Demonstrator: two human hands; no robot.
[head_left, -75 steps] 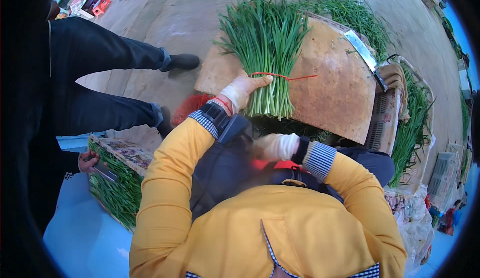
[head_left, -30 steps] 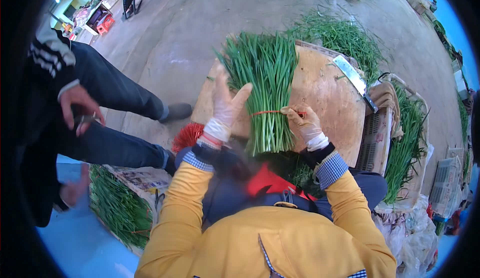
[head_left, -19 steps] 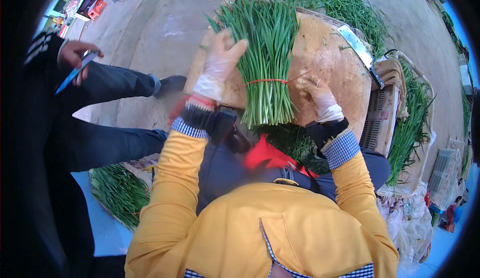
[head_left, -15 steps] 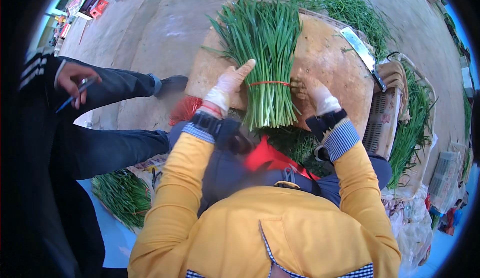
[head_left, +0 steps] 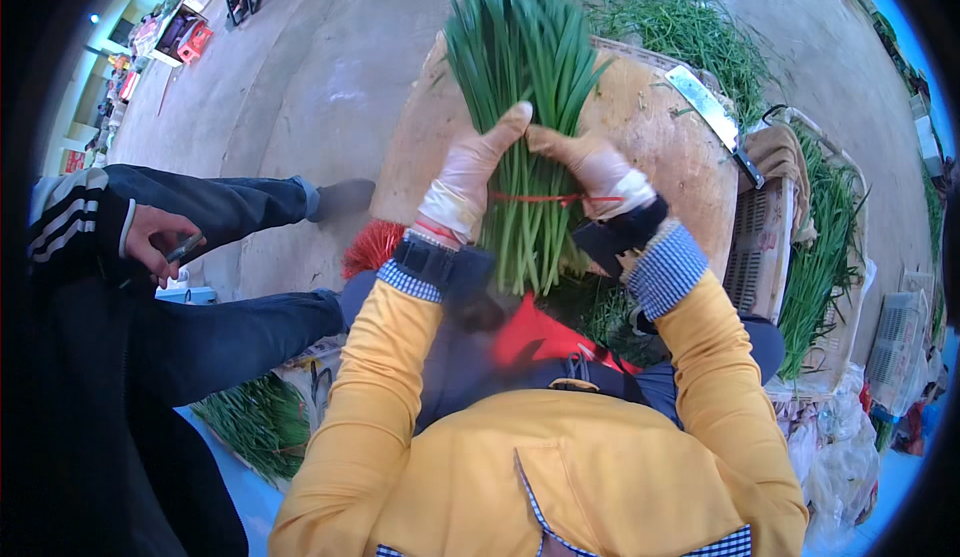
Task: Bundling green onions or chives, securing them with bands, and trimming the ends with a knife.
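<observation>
A thick bundle of garlic chives (head_left: pixel 525 52) stands over the wooden board (head_left: pixel 665 147), leaves pointing away and pale stems toward me. A red tie (head_left: pixel 535 199) goes round its lower part. Gloved, my left hand (head_left: pixel 477 165) grips the bundle's left side, thumb across the front. My right hand (head_left: pixel 590 162), also gloved, grips it from the right, and the two thumbs almost meet above the tie. The fingers behind the bundle are hidden. A cleaver (head_left: pixel 708 107) lies on the board's right edge.
Loose green leaves (head_left: pixel 680 37) lie beyond the board. To the right stands a basket (head_left: pixel 830 347) of chives with a brown cloth (head_left: pixel 778 157) beside it. A bunch of red ties (head_left: pixel 375 247) is at the board's left. Another person's hand (head_left: pixel 160 242) holds a small object nearby.
My right hand has come from beside the bundle onto its front right side. The bundle has risen from the board, and my left hand has moved slightly with it.
</observation>
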